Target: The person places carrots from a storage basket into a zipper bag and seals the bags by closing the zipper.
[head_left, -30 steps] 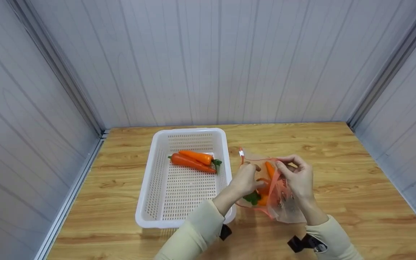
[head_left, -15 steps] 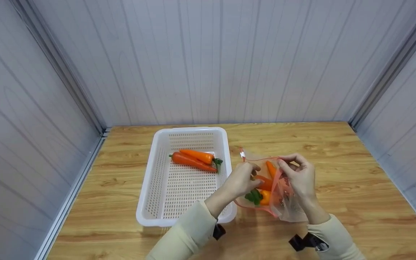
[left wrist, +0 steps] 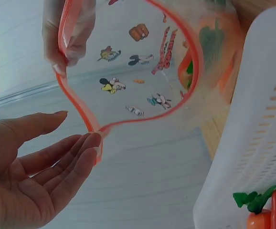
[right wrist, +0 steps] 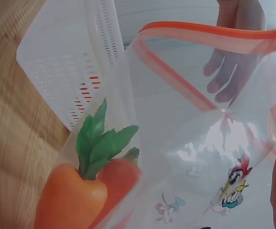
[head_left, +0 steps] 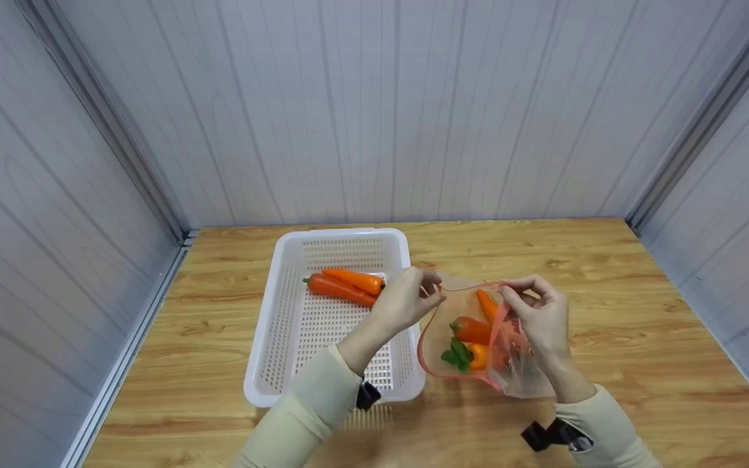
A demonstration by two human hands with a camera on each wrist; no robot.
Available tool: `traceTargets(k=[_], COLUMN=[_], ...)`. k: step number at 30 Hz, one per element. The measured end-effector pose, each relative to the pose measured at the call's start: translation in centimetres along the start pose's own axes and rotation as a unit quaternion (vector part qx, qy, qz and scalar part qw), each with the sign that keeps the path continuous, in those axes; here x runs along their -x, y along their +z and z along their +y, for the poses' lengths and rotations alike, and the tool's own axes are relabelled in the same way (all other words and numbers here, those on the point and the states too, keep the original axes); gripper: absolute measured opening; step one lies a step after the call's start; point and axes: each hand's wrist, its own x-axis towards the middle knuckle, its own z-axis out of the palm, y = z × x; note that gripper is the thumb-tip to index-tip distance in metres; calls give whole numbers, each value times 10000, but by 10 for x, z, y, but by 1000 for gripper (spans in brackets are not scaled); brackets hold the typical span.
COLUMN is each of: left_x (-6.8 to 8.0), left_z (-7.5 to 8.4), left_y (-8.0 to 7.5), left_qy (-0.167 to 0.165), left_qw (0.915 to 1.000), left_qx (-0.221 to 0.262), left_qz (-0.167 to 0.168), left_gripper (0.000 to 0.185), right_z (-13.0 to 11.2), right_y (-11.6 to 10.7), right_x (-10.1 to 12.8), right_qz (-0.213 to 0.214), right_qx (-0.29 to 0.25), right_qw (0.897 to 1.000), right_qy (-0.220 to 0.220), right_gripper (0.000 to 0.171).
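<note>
A clear zip bag (head_left: pixel 433 338) with an orange edge stands with its mouth spread, cartoon figures printed on it. Inside lie an orange carrot with green leaves (head_left: pixel 477 357), a redder carrot (head_left: pixel 471 330) and another slim orange piece (head_left: pixel 486 304). My right hand (head_left: pixel 539 315) pinches the bag's rim at the far right of the mouth. At the far left corner is my left hand (head_left: pixel 408 298); in the left wrist view its fingertips (left wrist: pixel 92 140) touch the orange edge, while the thumb stands apart from them.
A white perforated plastic basket (head_left: pixel 259 351) stands left of the bag, under the left forearm. In it lie a red carrot (head_left: pixel 332 287) and an orange carrot (head_left: pixel 355 279). Both rest on a wood-grain table (head_left: pixel 641 325), with pale panel walls (head_left: pixel 374 117) behind and at both sides.
My left hand has moved from inside the bag's mouth, beside the redder carrot, up and left to the bag's corner. That carrot now shows uncovered. The right hand has kept its grip.
</note>
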Motion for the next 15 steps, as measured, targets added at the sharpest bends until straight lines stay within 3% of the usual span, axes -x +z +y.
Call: traceTargets(k=[9, 15], left_x=[-14, -22], left_z=[-38, -69], left_y=[-17, -21], left_qy=[-246, -412], left_qw=[9971, 9949], left_qx=[10, 58], left_qz=[722, 921], left_gripper=[16, 16], right_z=[-10, -10], right_y=[4, 1], right_x=[4, 6], right_qz=[94, 50], right_qx=[86, 73], right_qw=[9999, 9999], right_qy=[-88, -132], right_gripper=[25, 25])
